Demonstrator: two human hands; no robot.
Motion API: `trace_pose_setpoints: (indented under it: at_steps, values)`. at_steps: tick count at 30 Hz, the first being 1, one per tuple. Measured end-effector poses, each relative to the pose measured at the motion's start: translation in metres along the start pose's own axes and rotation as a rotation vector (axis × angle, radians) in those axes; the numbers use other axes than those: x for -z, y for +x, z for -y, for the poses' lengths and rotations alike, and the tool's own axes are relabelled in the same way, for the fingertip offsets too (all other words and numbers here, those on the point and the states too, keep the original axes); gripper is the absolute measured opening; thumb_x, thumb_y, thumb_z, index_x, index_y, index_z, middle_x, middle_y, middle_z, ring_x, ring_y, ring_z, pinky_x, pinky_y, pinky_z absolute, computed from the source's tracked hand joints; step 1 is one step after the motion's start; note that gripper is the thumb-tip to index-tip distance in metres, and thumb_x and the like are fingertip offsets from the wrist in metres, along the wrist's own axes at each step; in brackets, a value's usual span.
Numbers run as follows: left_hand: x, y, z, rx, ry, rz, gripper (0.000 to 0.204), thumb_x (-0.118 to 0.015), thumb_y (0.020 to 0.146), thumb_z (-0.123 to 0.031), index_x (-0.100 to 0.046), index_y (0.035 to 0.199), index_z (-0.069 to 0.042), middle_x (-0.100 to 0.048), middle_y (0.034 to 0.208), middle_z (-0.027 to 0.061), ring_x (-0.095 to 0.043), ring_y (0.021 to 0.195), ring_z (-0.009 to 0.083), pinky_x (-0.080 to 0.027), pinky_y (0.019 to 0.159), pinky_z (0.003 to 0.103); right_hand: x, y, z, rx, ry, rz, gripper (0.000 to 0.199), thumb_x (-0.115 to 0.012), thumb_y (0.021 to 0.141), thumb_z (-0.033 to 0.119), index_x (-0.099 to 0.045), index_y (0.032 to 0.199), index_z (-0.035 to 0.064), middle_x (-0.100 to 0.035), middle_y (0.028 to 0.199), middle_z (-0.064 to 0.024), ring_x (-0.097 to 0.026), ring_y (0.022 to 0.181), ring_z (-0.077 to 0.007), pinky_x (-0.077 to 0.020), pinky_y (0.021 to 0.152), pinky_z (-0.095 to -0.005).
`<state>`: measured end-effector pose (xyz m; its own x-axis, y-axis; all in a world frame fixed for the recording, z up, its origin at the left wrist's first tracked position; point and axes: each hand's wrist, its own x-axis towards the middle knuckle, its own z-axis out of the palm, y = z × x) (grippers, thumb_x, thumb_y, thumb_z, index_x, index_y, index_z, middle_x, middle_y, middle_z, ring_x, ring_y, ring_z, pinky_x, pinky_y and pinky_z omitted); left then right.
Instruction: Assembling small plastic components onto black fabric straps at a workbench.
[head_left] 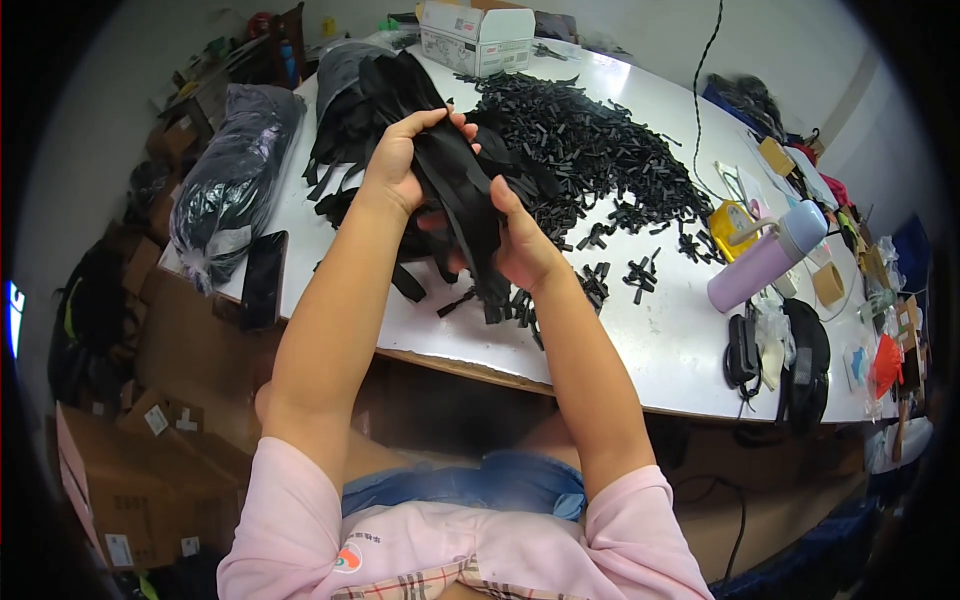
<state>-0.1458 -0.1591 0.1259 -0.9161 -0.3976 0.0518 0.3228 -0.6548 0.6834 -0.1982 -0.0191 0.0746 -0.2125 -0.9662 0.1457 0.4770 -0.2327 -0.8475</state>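
Currently I see the left hand (398,158) with its fingers wrapped around black strips (452,178), held above the near part of the table (640,340); the right hand (527,243) is at their near end, but I cannot tell whether its fingers grip. Farther right lies a heap of small black pieces (585,140).

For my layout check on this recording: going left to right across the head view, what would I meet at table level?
Filled plastic bag → left hand, holding black strips → right hand → small cluster of black pieces → lavender bottle → orange-red item.
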Motion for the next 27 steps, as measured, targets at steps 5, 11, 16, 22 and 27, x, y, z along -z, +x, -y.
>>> trace_pose_setpoints:
  at_steps: [5, 11, 16, 22, 27]
  values:
    - [0.016, -0.002, 0.001, 0.035, -0.067, -0.014, 0.014, -0.044, 0.082, -0.015, -0.052, 0.085, -0.003, -0.058, 0.087, 0.0115, -0.054, 0.090, 0.0275, -0.044, 0.080, 0.042, 0.001, 0.001, 0.001, -0.034, -0.097, -0.315, 0.060, -0.045, 0.071, 0.064, -0.055, 0.097, 0.0102, -0.058, 0.069, -0.0053, -0.052, 0.054, -0.0114, -0.0353, 0.043, -0.0210]
    - [0.022, -0.002, -0.004, -0.009, -0.051, -0.159, 0.027, -0.040, 0.083, -0.020, -0.054, 0.087, 0.002, -0.058, 0.088, 0.0167, -0.054, 0.087, 0.0290, -0.042, 0.082, 0.040, 0.003, -0.010, 0.009, -0.087, -0.030, -0.317, 0.042, -0.047, 0.076, 0.055, -0.050, 0.074, 0.0127, -0.049, 0.053, -0.0020, -0.029, 0.032, -0.0045, -0.0165, 0.032, -0.0183]
    - [0.028, -0.008, -0.019, -0.125, -0.075, -0.228, 0.032, -0.037, 0.083, -0.020, -0.055, 0.087, 0.006, -0.058, 0.086, 0.0192, -0.054, 0.084, 0.0290, -0.042, 0.080, 0.039, 0.017, -0.031, 0.025, -0.029, -0.271, -0.424, 0.017, -0.055, 0.080, 0.021, -0.059, 0.088, 0.0064, -0.050, 0.058, 0.0000, -0.037, 0.038, -0.0036, -0.0204, 0.033, -0.0172]
    - [0.034, 0.000, -0.011, -0.191, -0.194, -0.398, 0.021, -0.040, 0.080, -0.012, -0.052, 0.080, 0.005, -0.057, 0.082, 0.0179, -0.055, 0.077, 0.0286, -0.044, 0.075, 0.039, 0.007, -0.029, 0.080, 0.516, -0.005, -0.414, 0.018, -0.052, 0.082, 0.020, -0.056, 0.092, 0.0062, -0.050, 0.061, 0.0012, -0.028, 0.036, -0.0030, -0.0220, 0.035, -0.0183]
    - [0.021, -0.003, 0.020, -0.023, -0.143, -0.306, 0.019, -0.042, 0.080, -0.012, -0.051, 0.082, 0.004, -0.057, 0.080, 0.0164, -0.056, 0.075, 0.0279, -0.045, 0.074, 0.038, -0.030, 0.024, 0.073, 0.590, 0.225, -0.386, 0.015, -0.055, 0.080, 0.019, -0.057, 0.088, 0.0070, -0.049, 0.060, 0.0011, -0.032, 0.037, -0.0063, -0.0295, 0.040, -0.0229]
